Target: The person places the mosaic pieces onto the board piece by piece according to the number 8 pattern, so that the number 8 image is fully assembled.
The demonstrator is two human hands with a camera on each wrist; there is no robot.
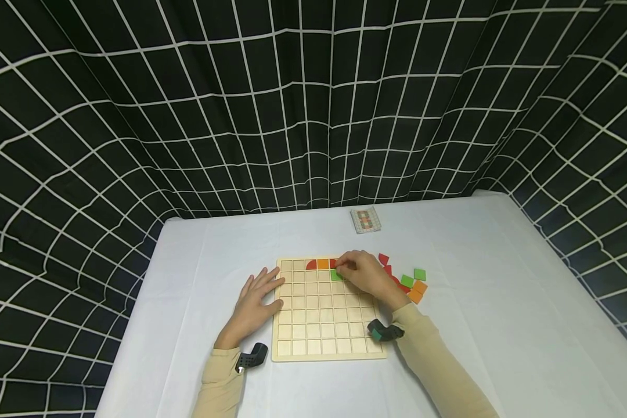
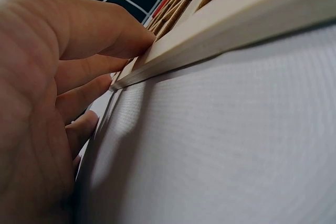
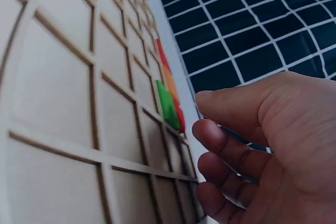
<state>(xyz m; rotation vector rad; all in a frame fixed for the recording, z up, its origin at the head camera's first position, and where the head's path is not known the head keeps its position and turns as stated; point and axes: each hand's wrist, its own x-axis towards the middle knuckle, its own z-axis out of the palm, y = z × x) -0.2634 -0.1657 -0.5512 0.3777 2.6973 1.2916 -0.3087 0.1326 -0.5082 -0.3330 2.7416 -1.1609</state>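
Note:
A square wooden grid board (image 1: 313,316) lies on the table. Along its far row sit a red quarter-round piece (image 1: 312,265), an orange square tile (image 1: 323,264) and another red piece (image 1: 332,263). A green square tile (image 1: 336,276) is in the row below, seen slightly tilted in the right wrist view. My right hand (image 1: 363,271) hovers beside these pieces, fingers loosely bent, thumb and forefinger tips apart with nothing between them. Spread fingers of my left hand (image 1: 256,303) rest on the board's left edge; in the left wrist view the thumb (image 2: 142,40) touches the rim.
Loose pieces lie right of the board: several red ones (image 1: 384,259), green squares (image 1: 420,274) and orange squares (image 1: 415,296). A small stack of printed cards (image 1: 366,220) lies farther back on the white tablecloth (image 1: 204,244). Behind hangs a dark curtain with white grid lines (image 1: 261,116).

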